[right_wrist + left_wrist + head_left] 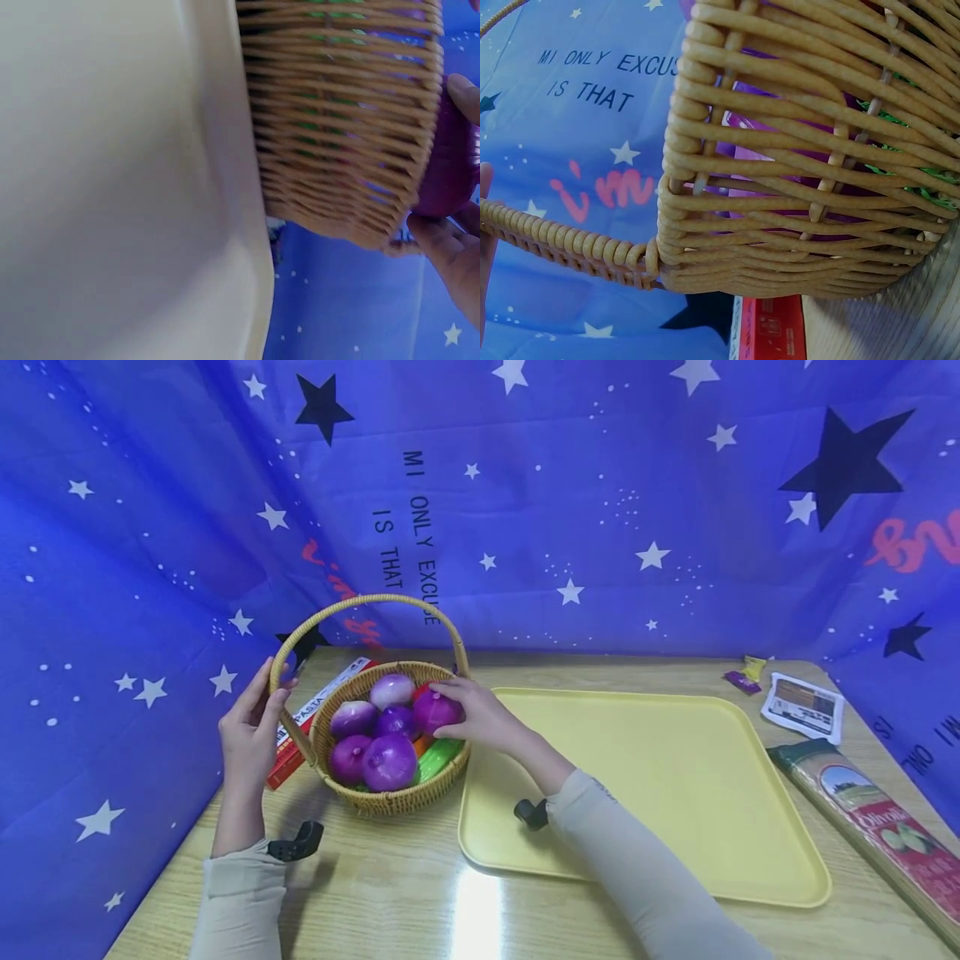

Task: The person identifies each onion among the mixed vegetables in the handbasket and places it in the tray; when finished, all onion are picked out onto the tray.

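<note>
Head view tells me I'm barely started: my right hand [480,714] has its fingers closed round one purple onion [433,710] still inside the basket [390,800], my left hand [251,731] clasps the handle [288,647], and the yellow tray [652,777] just right of those fingers holds nothing.
</note>
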A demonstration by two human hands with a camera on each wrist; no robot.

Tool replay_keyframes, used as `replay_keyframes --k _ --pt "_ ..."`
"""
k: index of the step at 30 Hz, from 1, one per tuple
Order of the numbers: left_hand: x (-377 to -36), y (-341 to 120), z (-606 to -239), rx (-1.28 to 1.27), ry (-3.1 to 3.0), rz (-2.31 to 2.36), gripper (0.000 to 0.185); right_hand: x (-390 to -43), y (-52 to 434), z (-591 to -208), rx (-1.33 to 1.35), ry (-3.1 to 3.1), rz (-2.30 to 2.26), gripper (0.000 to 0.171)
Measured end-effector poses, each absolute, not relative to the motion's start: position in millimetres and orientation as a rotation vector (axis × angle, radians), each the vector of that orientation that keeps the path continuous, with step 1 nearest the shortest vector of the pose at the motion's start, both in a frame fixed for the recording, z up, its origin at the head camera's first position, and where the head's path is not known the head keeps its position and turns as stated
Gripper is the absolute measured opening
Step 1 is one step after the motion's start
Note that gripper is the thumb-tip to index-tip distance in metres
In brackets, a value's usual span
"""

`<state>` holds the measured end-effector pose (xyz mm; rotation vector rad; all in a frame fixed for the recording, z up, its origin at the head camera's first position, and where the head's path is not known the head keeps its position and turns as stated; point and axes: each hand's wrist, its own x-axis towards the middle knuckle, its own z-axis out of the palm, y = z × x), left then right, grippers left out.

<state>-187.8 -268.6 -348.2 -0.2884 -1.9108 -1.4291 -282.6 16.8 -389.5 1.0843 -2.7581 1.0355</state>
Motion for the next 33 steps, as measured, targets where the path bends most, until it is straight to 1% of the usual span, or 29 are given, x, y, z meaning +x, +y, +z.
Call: replay_keyframes --k 13,21,26,33 --pt "-190.5 -272.4 -353.5 -0.298 -1.903 -1.444 0.041 -273.0 39.6 -369.6 0.993 -2.711 1.163 0.072" --pt "-188.8 -270.2 -350.0 -0.284 -1.915 -1.424 0.041 -274.3 60.0 -356.3 0.909 -2.669 1.167 0.073" --pt "-188.1 -270.3 -350.0 -0.271 -1.919 -1.412 0.041 -281.9 72.8 -358.7 0.864 -2.668 1.177 0.075" --pt "-195.7 -275.3 -358.1 -0.263 -1.911 -1.412 0.042 -292.7 89.3 -373.1 0.787 -2.700 1.185 0.075"
